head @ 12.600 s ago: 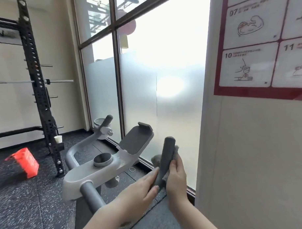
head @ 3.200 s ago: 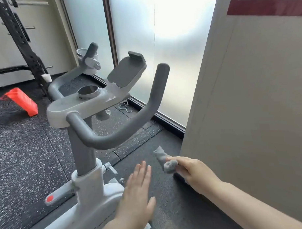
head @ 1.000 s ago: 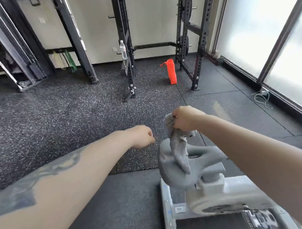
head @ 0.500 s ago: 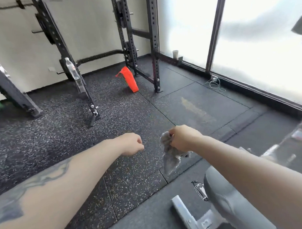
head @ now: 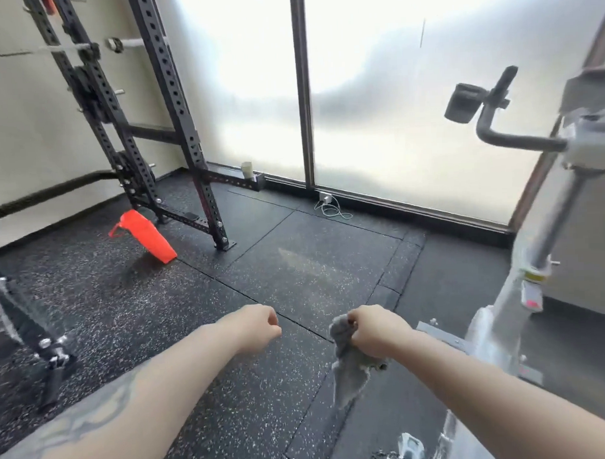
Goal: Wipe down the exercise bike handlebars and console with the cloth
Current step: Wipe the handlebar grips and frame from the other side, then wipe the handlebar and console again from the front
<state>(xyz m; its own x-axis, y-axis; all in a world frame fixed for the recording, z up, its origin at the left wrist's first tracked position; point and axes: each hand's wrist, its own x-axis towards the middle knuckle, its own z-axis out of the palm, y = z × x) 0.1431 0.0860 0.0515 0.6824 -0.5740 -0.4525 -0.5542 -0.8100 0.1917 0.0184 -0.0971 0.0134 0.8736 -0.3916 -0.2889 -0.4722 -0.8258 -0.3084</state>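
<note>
Two bare forearms reached forward over the floor, each ending in a closed fist. The right hand (head: 375,331) was clamped on a grey cloth (head: 349,370), soft and crumpled, whose loose frayed end hung below the fist. The left hand (head: 254,325) was curled shut on nothing that showed, near the right but not touching it; dark tattoo lines marked that forearm. Beneath both lay the floor (head: 194,301), black rubber tiles speckled with pale flecks and split by straight seams.

Further out, the exercise bike (head: 522,283) stood at the right edge, blurred: a pale, smooth frame, a round metal post, and a curved dark handlebar (head: 496,133) well apart from the cloth. An orange wedge-shaped object (head: 145,236) leaned beside the black perforated steel rack (head: 173,106). A white cable (head: 331,209) lay coiled under the frosted window (head: 392,89).

Compared with half a second earlier, the view had swung right: the handlebar and post had come into sight, the grey saddle had gone from the lower right, and the fists kept the same pose.
</note>
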